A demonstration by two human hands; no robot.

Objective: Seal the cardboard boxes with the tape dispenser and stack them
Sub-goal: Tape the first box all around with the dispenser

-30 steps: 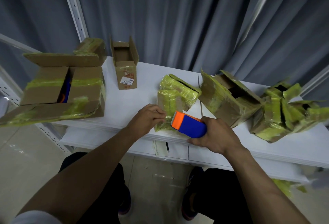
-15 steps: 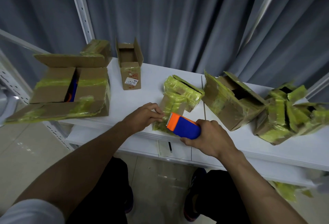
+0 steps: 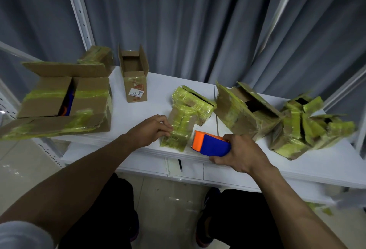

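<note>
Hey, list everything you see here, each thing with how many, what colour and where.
big box: one, brown with yellow-green tape, flaps open, table's left end
small box: one, brown, taped, behind the big box
labelled box: one, brown, open top, back of table
middle box: one, mostly yellow-green tape, near front edge
tilted box: one, brown, taped, right of middle
crumpled box: one, heavily taped, far right
tape dispenser: one, blue and orange, front edge
blue and orange item: one, inside the big box, mostly hidden
table: one, white, under everything
curtain: one, grey, behind table
left hand: holds the middle box's flap
right hand: grips the tape dispenser
</note>
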